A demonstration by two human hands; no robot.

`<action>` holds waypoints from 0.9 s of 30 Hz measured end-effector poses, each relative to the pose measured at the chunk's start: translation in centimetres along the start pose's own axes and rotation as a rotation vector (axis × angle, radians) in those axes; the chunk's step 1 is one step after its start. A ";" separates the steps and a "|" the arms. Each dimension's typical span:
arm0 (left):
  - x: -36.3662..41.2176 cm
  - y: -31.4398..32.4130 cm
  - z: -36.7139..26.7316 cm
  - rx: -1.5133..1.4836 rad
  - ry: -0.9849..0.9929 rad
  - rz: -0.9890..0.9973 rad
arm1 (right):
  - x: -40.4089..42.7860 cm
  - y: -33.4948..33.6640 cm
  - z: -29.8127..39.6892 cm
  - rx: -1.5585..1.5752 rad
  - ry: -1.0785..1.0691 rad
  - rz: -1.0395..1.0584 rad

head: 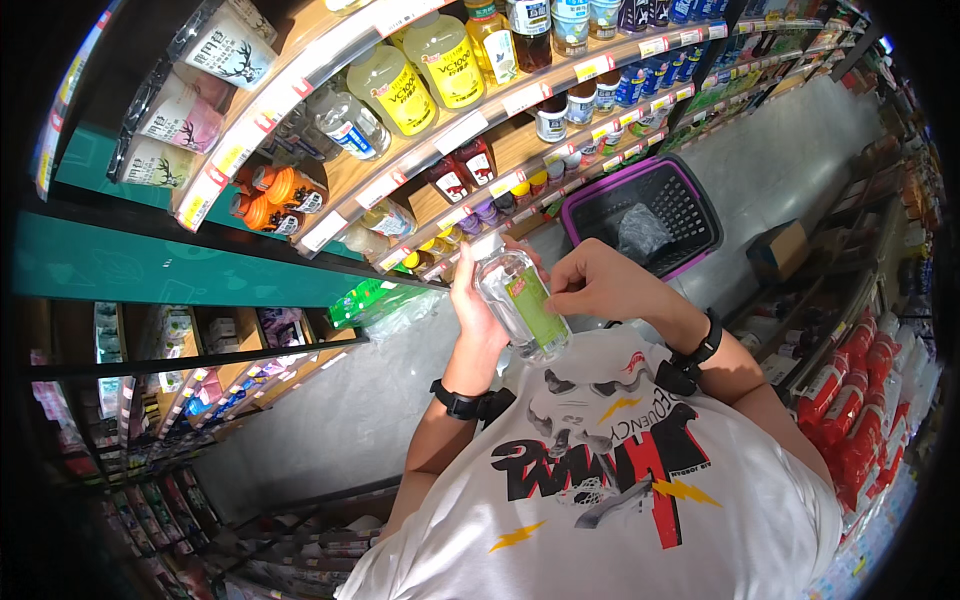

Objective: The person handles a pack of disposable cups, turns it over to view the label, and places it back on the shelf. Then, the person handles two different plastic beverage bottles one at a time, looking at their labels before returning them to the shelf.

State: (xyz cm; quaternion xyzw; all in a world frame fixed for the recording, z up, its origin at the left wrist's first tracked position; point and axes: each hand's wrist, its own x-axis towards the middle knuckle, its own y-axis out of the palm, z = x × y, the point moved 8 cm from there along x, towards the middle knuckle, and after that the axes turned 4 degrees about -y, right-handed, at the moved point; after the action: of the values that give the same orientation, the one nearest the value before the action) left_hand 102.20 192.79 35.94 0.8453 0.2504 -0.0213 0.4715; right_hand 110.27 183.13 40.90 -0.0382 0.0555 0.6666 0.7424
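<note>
A clear bottle (pixel 523 304) with a green label and a white cap tilts in front of my chest. My left hand (pixel 480 307) wraps around it from the left, with fingertips showing behind its far side. Beside the label's right edge is my right hand (pixel 600 281), its fingers curled in and its thumb tip at the label. Nothing shows inside that curl, and whether the thumb presses on the bottle is hard to tell. Black straps circle both wrists.
Ahead, curved-looking shelves hold yellow-labelled drink bottles (pixel 454 64), orange bottles (pixel 281 191) and cups (pixel 229 49). A black shopping basket (pixel 697 202) with a purple rim stands on the floor, a clear plastic bag (pixel 643 231) inside. A cardboard box (pixel 780 251) and red packages (pixel 847 390) are at right.
</note>
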 end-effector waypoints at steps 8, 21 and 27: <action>-0.5 -0.3 0.0 0.021 0.013 -0.063 | 0.3 0.0 -1.0 -0.061 0.021 -0.022; -0.2 -1.4 0.1 0.020 -0.007 -0.041 | 0.9 -0.2 -1.1 0.062 0.019 -0.022; -0.3 -1.3 -0.2 0.091 0.018 -0.067 | 1.3 0.3 -2.1 0.061 -0.009 0.030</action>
State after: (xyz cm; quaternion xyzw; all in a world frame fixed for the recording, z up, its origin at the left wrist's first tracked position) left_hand 101.33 193.37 35.07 0.8571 0.2817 -0.0411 0.4293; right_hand 110.05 184.16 38.61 -0.0116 0.0731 0.6759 0.7333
